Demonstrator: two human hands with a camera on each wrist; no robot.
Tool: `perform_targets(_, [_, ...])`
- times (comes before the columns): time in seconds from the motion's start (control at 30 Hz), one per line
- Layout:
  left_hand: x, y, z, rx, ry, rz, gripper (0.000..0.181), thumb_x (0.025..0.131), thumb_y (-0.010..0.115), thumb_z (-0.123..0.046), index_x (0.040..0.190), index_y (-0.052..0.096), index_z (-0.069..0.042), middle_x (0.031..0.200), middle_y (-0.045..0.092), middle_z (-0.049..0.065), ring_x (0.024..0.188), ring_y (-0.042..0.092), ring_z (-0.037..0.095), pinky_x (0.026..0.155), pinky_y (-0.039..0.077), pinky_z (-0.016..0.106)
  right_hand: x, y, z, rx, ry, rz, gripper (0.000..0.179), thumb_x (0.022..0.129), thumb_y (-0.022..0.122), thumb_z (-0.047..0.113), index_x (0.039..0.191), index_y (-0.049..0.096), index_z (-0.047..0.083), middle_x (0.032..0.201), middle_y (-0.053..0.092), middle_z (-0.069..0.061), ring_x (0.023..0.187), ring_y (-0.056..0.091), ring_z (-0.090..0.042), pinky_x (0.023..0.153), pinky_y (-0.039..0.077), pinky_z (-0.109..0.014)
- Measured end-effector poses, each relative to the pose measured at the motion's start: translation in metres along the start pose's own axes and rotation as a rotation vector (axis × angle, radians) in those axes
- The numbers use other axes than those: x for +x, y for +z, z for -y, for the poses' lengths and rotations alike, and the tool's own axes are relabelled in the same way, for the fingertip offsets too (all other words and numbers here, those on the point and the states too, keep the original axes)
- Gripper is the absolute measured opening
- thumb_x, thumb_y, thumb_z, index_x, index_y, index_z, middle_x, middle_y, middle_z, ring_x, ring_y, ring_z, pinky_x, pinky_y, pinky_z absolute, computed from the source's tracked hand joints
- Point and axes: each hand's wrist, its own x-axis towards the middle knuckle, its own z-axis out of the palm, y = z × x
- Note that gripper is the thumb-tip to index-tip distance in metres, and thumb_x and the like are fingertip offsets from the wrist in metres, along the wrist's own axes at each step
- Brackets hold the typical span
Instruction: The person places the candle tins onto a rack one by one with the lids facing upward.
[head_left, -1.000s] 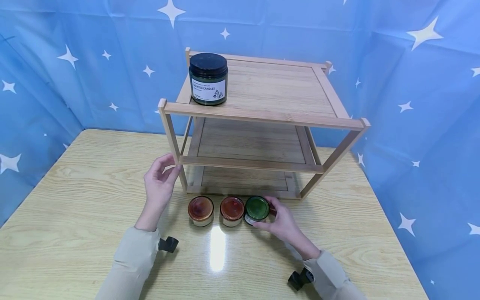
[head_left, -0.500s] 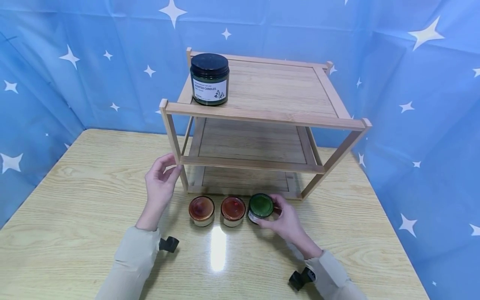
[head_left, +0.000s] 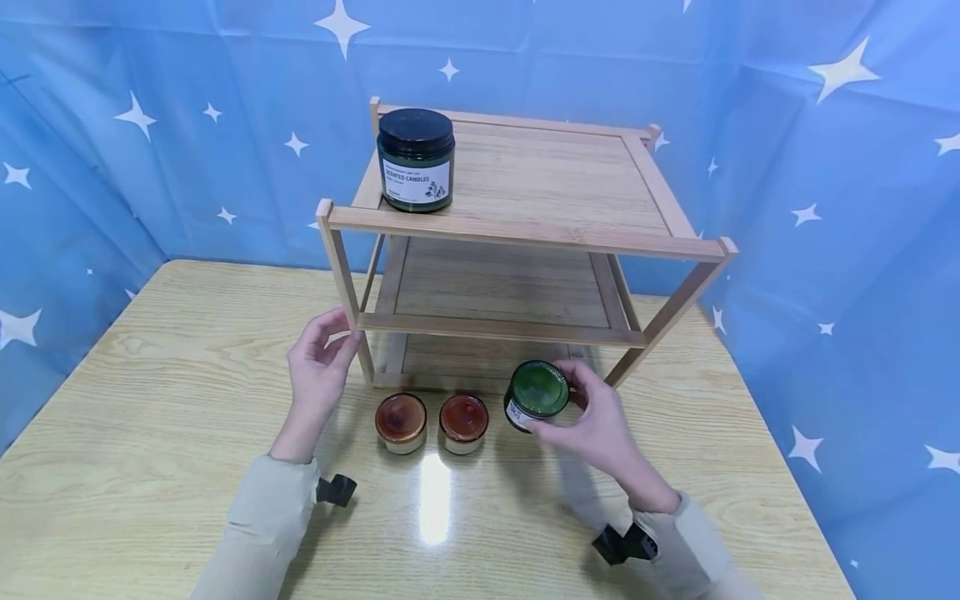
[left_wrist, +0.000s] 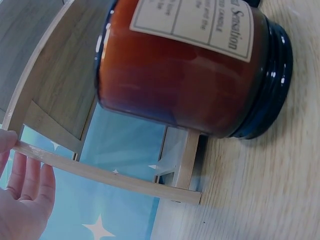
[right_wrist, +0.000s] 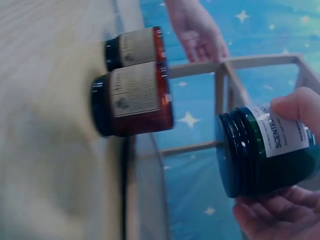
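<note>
My right hand point(head_left: 600, 425) holds a green glass candle jar point(head_left: 537, 390) by its side, thumb over the white label. The jar is upside down, and its dark lid shows underneath in the right wrist view, raised off the table. On the left, my left hand point(head_left: 318, 371) pinches the front left post of a wooden shelf rack point(head_left: 525, 237) between thumb and fingers. Two amber candle jars, a left one point(head_left: 401, 421) and a right one point(head_left: 463, 422), stand lid-down before the rack. In the left wrist view an amber jar point(left_wrist: 175, 75) looms close.
A larger green scented-candle jar point(head_left: 416, 162) with a black lid stands upright on the top tier at the left. The rack has two lower tiers, framed by front rails. Behind the wooden table point(head_left: 150, 433) hangs a blue star-patterned cloth point(head_left: 225, 125).
My right hand has lifted the green candle jar off the table, moving it right and toward the rack, away from the amber jars. The left hand stays on the post.
</note>
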Motion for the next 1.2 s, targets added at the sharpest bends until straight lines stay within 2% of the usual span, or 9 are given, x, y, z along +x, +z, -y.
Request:
perform_targets(0.33, [0.000,0.000,-0.001,0.009,0.015,0.013,0.029,0.080,0.055,0.022,0.108,0.055,0.015,0.095,0.063,-0.006,0.092,0.059,0.008,0.080,0.054,0.019,0.009,-0.010,0.026,0.033,-0.066,-0.029,0.059,0.061,0.084,0.000,0.113,0.057,0.001,0.102,0.065,-0.009,0.090,0.061,-0.007,0.075,0.054,-0.017])
perform_targets(0.5, [0.000,0.000,0.000,0.006,0.016,0.013,0.029,0.080,0.055,0.022,0.108,0.055,0.015,0.096,0.063,-0.006,0.092,0.059,0.008,0.080,0.054,0.020,0.016,-0.016,0.041,0.068,-0.096,-0.064,0.060,0.060,0.083,-0.006,0.114,0.056,-0.002,0.103,0.063,-0.010,0.091,0.060,-0.006,0.076,0.054,-0.017])
perform_targets(0.87, [0.000,-0.001,0.000,0.015,0.018,0.017,0.028,0.080,0.055,0.021,0.108,0.054,0.016,0.097,0.062,-0.006,0.093,0.059,0.008,0.081,0.054,0.020,0.036,-0.027,0.073,0.156,-0.138,-0.124,0.060,0.060,0.078,-0.013,0.115,0.055,-0.005,0.103,0.061,-0.002,0.089,0.060,-0.013,0.075,0.054,-0.017])
perform_targets(1.2, [0.000,0.000,-0.001,0.011,0.015,0.006,0.028,0.080,0.055,0.022,0.107,0.056,0.015,0.096,0.063,-0.006,0.092,0.059,0.008,0.080,0.054,0.020,0.048,-0.033,0.096,0.212,-0.167,-0.146,0.059,0.062,0.074,-0.012,0.118,0.054,-0.005,0.104,0.062,-0.007,0.088,0.061,-0.016,0.076,0.055,-0.019])
